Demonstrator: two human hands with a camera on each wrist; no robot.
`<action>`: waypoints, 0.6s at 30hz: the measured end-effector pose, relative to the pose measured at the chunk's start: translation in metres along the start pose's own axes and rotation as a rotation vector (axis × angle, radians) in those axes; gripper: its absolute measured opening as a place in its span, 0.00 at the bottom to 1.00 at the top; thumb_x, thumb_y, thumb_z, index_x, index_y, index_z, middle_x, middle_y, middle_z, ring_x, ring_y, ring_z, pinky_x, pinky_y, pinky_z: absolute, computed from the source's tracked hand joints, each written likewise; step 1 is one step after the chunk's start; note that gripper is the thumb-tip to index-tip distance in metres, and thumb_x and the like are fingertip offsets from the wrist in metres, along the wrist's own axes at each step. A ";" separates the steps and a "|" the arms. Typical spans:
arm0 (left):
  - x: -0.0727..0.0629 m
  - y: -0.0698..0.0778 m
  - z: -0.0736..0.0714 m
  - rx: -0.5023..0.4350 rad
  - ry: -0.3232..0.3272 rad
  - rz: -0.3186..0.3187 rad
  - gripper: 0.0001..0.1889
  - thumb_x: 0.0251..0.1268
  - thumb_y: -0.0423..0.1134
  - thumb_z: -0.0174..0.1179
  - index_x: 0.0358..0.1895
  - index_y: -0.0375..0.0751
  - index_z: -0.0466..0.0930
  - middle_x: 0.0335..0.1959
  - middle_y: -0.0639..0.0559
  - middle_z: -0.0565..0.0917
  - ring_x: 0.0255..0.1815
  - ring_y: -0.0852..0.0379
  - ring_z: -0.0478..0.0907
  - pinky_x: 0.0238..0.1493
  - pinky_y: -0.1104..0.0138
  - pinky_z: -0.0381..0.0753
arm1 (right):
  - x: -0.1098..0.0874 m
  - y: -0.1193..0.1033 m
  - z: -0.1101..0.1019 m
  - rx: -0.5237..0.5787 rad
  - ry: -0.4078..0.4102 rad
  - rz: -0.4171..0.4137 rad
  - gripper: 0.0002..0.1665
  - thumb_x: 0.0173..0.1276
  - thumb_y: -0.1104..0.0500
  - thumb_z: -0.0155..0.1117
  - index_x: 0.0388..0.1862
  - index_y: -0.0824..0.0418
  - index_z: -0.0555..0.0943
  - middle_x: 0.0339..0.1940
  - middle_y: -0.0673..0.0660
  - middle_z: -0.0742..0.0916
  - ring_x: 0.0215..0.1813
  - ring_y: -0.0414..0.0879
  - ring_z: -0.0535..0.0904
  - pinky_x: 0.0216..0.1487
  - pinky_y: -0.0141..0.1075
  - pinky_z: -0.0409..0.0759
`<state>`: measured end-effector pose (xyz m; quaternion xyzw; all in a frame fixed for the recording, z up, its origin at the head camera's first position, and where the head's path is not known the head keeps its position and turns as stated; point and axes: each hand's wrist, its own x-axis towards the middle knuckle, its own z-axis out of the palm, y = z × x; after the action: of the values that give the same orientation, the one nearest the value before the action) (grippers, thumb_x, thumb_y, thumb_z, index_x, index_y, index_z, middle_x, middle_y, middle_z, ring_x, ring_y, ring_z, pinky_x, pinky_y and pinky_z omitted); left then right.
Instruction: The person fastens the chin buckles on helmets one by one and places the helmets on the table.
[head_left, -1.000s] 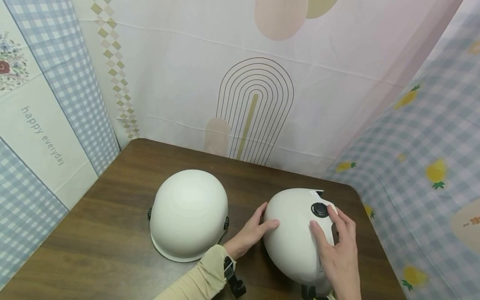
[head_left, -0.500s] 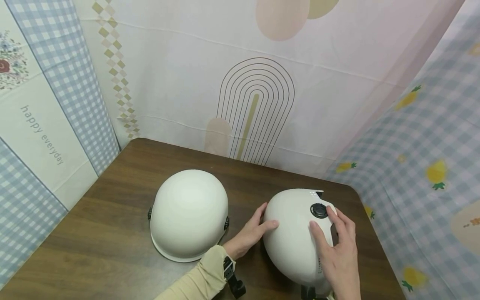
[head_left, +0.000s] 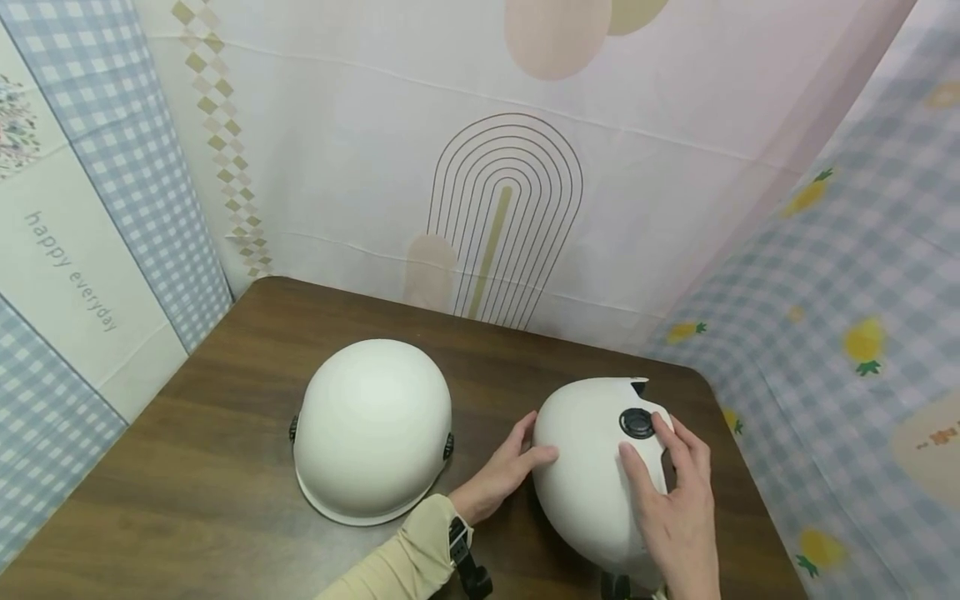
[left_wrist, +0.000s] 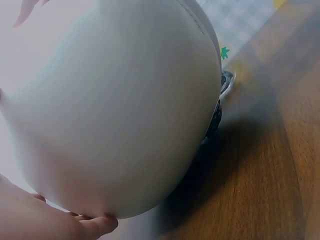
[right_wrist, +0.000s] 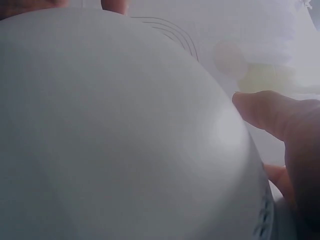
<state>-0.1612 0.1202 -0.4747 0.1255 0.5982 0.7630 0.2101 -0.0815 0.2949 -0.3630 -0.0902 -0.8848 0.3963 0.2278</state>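
A white helmet (head_left: 592,475) lies tipped on its side at the right of the table, a round black fitting (head_left: 637,423) showing near its edge. My left hand (head_left: 498,471) holds the crown from the left, thumb on the shell and fingers round the far side. From the right, my right hand (head_left: 678,492) grips it, thumb on the shell and fingers at the rim beside the fitting. Close up in the left wrist view, the smooth shell (left_wrist: 115,115) leans over the wood; dark parts show under its edge. The right wrist view is mostly shell (right_wrist: 125,125).
A second white helmet (head_left: 375,429) stands dome up on the brown wooden table (head_left: 187,467), left of my left forearm. Behind the table hangs a patterned cloth (head_left: 360,167); checked cloths hang at the left and right sides. A black strap (head_left: 468,554) is on my left wrist.
The head view has shifted slightly, moving the background and the left helmet a little leftward. Both hands keep their hold on the right helmet, which has turned very slightly.
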 end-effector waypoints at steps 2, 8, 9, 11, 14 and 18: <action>0.000 0.001 0.000 0.006 0.001 0.006 0.44 0.64 0.53 0.58 0.78 0.46 0.46 0.76 0.44 0.53 0.74 0.46 0.56 0.70 0.49 0.56 | 0.000 0.000 0.000 0.002 0.003 -0.002 0.33 0.64 0.49 0.70 0.68 0.49 0.74 0.69 0.49 0.69 0.69 0.51 0.63 0.63 0.55 0.60; 0.001 0.004 -0.001 0.041 0.004 0.029 0.45 0.64 0.54 0.60 0.78 0.45 0.46 0.76 0.45 0.54 0.74 0.47 0.55 0.69 0.49 0.58 | 0.000 -0.002 0.001 0.006 -0.003 -0.009 0.33 0.64 0.50 0.71 0.68 0.49 0.74 0.68 0.49 0.70 0.69 0.50 0.63 0.63 0.54 0.60; 0.001 0.005 -0.001 0.049 0.006 0.032 0.45 0.64 0.55 0.60 0.78 0.46 0.46 0.76 0.46 0.54 0.74 0.47 0.56 0.69 0.49 0.59 | -0.001 -0.002 0.001 0.006 -0.006 -0.011 0.33 0.64 0.50 0.71 0.68 0.49 0.74 0.68 0.49 0.70 0.69 0.50 0.63 0.63 0.54 0.60; 0.000 0.006 -0.002 0.064 0.009 0.037 0.46 0.63 0.55 0.61 0.78 0.47 0.46 0.76 0.47 0.54 0.73 0.48 0.56 0.68 0.48 0.59 | -0.001 -0.002 0.002 0.007 -0.010 -0.020 0.33 0.64 0.51 0.71 0.68 0.50 0.74 0.68 0.49 0.70 0.69 0.51 0.63 0.62 0.55 0.61; 0.000 0.008 -0.002 0.076 0.014 0.037 0.46 0.63 0.56 0.61 0.78 0.48 0.46 0.76 0.47 0.55 0.73 0.48 0.57 0.67 0.48 0.61 | -0.002 -0.003 0.003 0.006 -0.017 -0.028 0.34 0.64 0.51 0.71 0.69 0.50 0.74 0.69 0.50 0.69 0.69 0.52 0.63 0.62 0.56 0.61; 0.001 0.010 -0.002 0.094 0.032 0.037 0.46 0.62 0.56 0.61 0.78 0.48 0.47 0.76 0.47 0.56 0.73 0.48 0.56 0.67 0.48 0.61 | -0.003 -0.005 0.002 0.008 -0.032 -0.028 0.34 0.64 0.50 0.70 0.69 0.49 0.73 0.69 0.49 0.69 0.70 0.51 0.63 0.62 0.55 0.61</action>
<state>-0.1643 0.1166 -0.4652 0.1342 0.6344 0.7396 0.1803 -0.0798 0.2893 -0.3619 -0.0705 -0.8879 0.3982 0.2193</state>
